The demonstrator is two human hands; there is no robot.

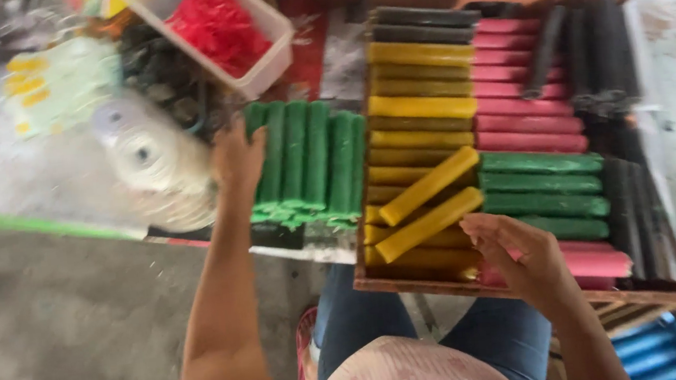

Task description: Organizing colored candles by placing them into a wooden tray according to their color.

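Arms reach forward over the person's lap, the left stretched long toward the bench [39, 173], the right bent short beside a wooden tray [413, 282]. That tray holds rows of yellow, pink, green and dark rolls. A batch of green rolls [311, 164] lies on the bench just left of the tray. The left hand [237, 157] rests on the batch's left edge, fingers spread loosely and gripping nothing. The right hand [522, 255] hovers above a pink roll [601, 262] at the tray's near edge, fingers half curled, empty.
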